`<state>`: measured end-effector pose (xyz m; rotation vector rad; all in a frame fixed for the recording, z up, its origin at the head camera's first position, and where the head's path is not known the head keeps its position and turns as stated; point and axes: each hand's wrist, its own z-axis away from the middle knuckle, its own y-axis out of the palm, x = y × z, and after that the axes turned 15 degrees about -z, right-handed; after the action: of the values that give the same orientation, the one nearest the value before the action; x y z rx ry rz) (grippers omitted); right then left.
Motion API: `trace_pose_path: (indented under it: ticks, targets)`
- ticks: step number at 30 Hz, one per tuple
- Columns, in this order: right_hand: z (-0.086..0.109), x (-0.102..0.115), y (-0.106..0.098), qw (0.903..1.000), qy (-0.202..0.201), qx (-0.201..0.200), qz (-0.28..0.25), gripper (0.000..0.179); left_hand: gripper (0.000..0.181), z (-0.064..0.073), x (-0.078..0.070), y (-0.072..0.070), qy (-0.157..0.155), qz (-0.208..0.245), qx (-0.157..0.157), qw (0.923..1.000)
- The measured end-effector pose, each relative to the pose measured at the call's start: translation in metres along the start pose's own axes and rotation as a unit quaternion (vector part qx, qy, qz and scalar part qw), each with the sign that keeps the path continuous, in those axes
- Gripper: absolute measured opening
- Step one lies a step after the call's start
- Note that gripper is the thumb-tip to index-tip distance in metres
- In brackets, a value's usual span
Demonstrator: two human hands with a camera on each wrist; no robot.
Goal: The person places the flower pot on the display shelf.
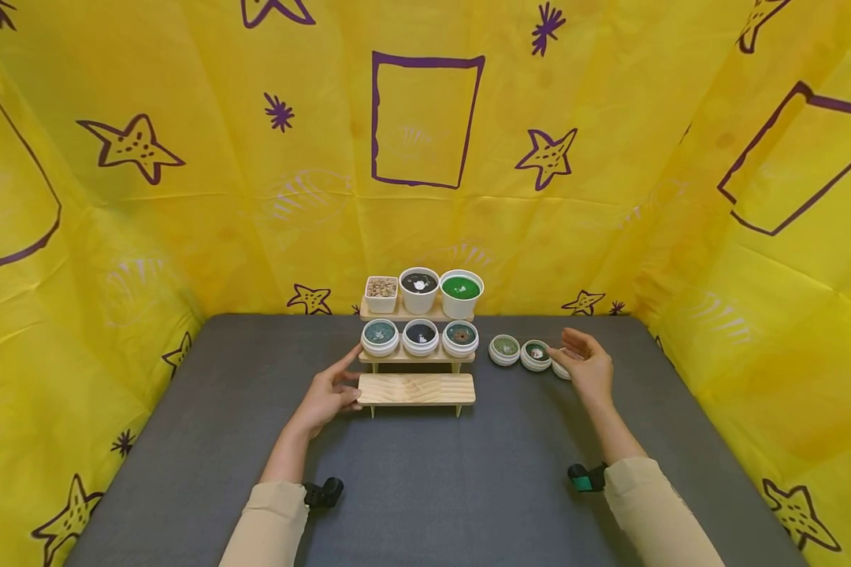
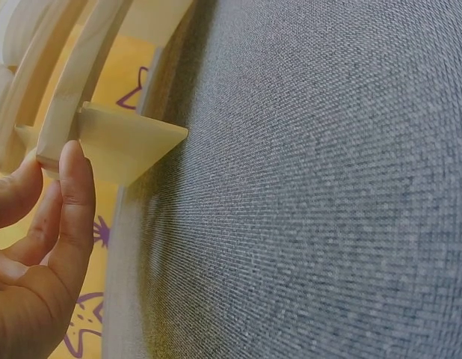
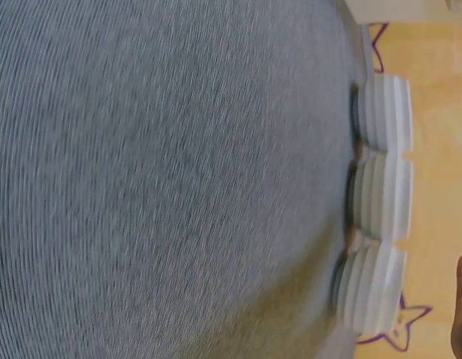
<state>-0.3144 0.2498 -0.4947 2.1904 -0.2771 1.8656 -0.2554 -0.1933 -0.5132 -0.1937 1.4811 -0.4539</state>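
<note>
A three-step wooden display stand [image 1: 416, 389] stands mid-table, its lowest step bare. My left hand [image 1: 328, 398] pinches that step's left end; in the left wrist view the thumb [image 2: 14, 193] lies on one side of the board and a finger [image 2: 75, 187] on the other. Over to the right, three small ribbed white pots stand in a row: a light green one [image 1: 504, 348], a dark green one [image 1: 536, 354] and a third pot [image 1: 561, 371], partly hidden by my right hand [image 1: 587, 368]. That hand hovers above the third pot, fingers loosely bent and holding nothing.
On the middle step sit a teal pot [image 1: 380, 335], a dark pot [image 1: 421, 335] and a teal-brown pot [image 1: 460, 336]. The top step bears a square dish of pebbles [image 1: 381, 293], a black-filled cup [image 1: 419, 288] and a green-filled cup [image 1: 461, 293]. Yellow curtain [image 1: 425, 220] borders the grey table [image 1: 425, 488].
</note>
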Motion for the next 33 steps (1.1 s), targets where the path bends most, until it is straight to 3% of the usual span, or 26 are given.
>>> trace_pose_path:
  ticks: [9,20,33]
  targets:
    - [0.0,-0.004,-0.015,0.9973,0.015,-0.026,0.067,0.057,0.082,0.001,0.001,0.0,0.001,0.001,-0.002,1.0]
    - [-0.007,-0.018,-0.028,0.9945,0.041,-0.052,0.082,0.069,0.082,0.001,-0.001,0.0,-0.002,0.005,-0.001,1.0]
    - [-0.01,-0.025,-0.032,0.987,0.098,-0.019,0.126,0.079,0.082,-0.001,0.002,0.001,-0.007,-0.001,-0.001,1.0]
